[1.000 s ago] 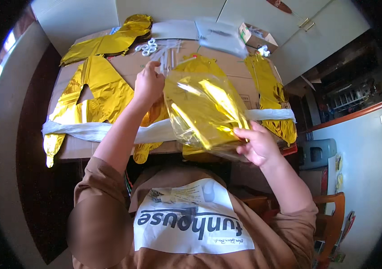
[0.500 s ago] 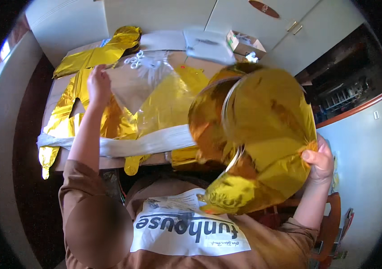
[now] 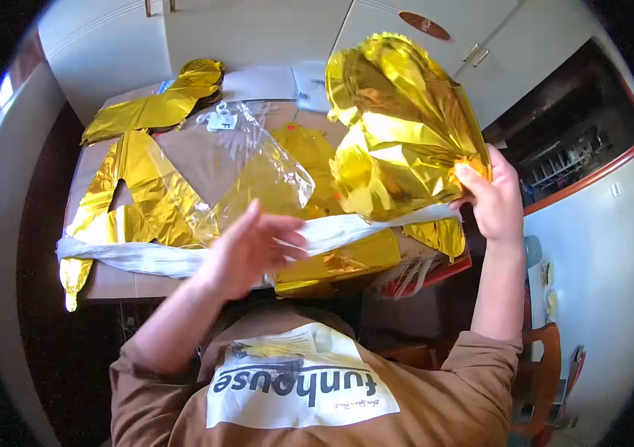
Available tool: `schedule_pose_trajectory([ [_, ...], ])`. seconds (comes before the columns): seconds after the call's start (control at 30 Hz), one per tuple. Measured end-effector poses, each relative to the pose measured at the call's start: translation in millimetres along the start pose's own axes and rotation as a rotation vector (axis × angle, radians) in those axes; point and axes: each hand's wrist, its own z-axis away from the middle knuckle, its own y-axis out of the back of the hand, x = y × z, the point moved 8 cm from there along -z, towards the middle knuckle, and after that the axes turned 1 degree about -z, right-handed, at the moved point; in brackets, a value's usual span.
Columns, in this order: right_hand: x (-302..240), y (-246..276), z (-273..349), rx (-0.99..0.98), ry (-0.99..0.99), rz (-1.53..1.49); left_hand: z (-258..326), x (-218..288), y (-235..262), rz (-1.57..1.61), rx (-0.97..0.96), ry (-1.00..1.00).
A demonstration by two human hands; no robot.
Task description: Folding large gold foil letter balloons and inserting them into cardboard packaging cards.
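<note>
My right hand grips a shiny gold foil balloon by a gathered part near its lower right, holding it up over the right of the table. The balloon is crumpled and its far side is hidden. My left hand is free, fingers apart, above the table's near edge. Close by it lie a clear plastic bag and a long whitish bundle of strands, which crosses the table from left to right. Flat gold foil balloons lie to the left, and another gold foil piece hangs at the near edge.
More folded gold foil rests at the back left of the brown table. White rings of ribbon lie near the back. Pale cabinets stand behind the table, and a wooden chair is at the right.
My right hand has raised the gold foil balloon and turned it, away from my chest. My left hand has come down and rightward from over the left side, its fingers spreading.
</note>
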Motion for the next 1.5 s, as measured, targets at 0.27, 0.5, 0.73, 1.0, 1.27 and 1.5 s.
schedule_pose_trajectory([
  [0.27, -26, -127, 112, -0.342, 1.187, 0.868, -69, 15, 8, 0.679, -0.177, 0.072],
  [0.5, 36, -117, 109, -0.251, 1.196, 0.878, -84, 7, 49, 0.271, 0.178, 0.059],
  [0.73, 70, -104, 82, 0.064, 0.978, 0.778, -99, 50, 43, -0.024, 0.392, 0.011],
  [1.0, 75, -107, 73, 0.095, 0.991, 0.612, -89, 48, 34, -0.079, 0.407, 0.170],
  [1.27, 68, -104, 50, -0.065, 0.818, 0.445, -76, 28, 53, 0.029, 0.145, 0.046],
  [1.5, 40, -94, 19, -0.182, 0.523, 0.318, -54, 28, 29, -0.189, -0.086, -0.142],
])
